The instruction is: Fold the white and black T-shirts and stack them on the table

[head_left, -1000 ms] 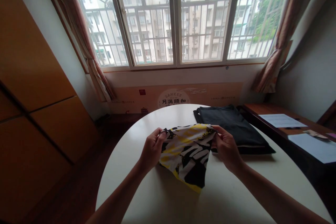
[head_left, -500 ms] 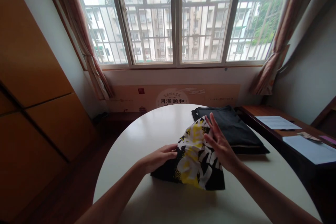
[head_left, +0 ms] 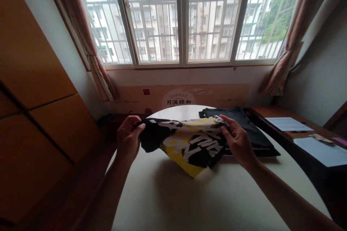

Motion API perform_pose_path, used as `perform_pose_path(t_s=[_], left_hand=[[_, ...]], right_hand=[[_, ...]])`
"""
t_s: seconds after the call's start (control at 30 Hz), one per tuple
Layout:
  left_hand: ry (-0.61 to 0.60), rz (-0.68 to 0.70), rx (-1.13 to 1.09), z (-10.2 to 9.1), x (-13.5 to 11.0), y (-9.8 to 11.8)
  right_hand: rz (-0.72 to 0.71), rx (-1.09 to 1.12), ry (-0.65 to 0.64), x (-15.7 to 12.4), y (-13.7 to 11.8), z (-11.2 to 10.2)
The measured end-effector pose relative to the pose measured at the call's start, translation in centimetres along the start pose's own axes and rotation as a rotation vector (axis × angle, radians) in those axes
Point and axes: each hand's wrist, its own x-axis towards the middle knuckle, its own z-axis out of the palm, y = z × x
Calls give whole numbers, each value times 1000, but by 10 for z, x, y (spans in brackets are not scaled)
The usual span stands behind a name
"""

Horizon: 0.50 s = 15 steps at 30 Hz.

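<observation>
A black, yellow and white patterned cloth (head_left: 187, 140) is stretched in the air just above the round white table (head_left: 206, 202). My left hand (head_left: 127, 139) pinches its left edge, fingers closed on the fabric. On the other side, my right hand (head_left: 237, 140) grips the cloth's right edge. The cloth's lower corner hangs down and touches or nearly touches the tabletop. A folded dark garment (head_left: 249, 133) lies flat on the table just behind my right hand.
A wooden side desk (head_left: 298, 130) with papers (head_left: 322, 149) stands at the right. A barred window (head_left: 184, 18) with curtains fills the far wall. Orange-brown cabinet panels (head_left: 35, 90) line the left side. A printed cardboard sheet (head_left: 179, 98) leans below the sill.
The cloth lay on the table under both hands half a second ago. Now both hands have lifted it and pulled it wide apart, my left hand moving far to the left.
</observation>
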Motion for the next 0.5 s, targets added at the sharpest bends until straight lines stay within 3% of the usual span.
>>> perform_pose_path(t_s=[0.07,0.13,0.17,0.23,0.3,0.37,0.43,0.5], left_hand=[[119,169,234,-13,9,-2],[51,244,579,-20,8,-7],[-74,239,755,-21,4,-10],[-454,162,1013,-19,-10,-19],[-835,61,1086,-11,-26,-28],[-1006,12,1072,-1,-33,-33],[-910,17,1045,7,-25,-30],[-656,51,946,14,-2,-20]], right_hand=[[22,50,-90,-5,6,7],[27,58,-277,-14,14,15],[26,34,-397,-20,18,20],[13,-42,-607,-31,24,28],[-38,-89,-689,-41,27,35],[-112,-93,-681,-47,25,39],[-177,-109,-636,-46,21,39],[-219,-157,-539,-40,17,36]])
